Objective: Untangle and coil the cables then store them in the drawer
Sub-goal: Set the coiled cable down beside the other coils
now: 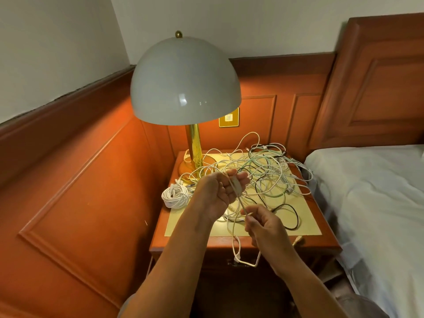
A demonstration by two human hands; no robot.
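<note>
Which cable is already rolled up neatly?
The white coiled cable at the nightstand's left edge, near the lamp. The others lie in a loose tangle.

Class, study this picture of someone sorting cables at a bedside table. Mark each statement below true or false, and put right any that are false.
1. A coiled white cable lies at the left edge of the nightstand. True.
2. Both hands are empty. False: the left hand and right hand hold a white cable stretched between them.
3. The lamp has a dome shade on a brass stem. True.
4. All cables in the tangle are white. False: at least one black cable runs through it.
5. The bed is left of the nightstand. False: it is on the right.
</note>
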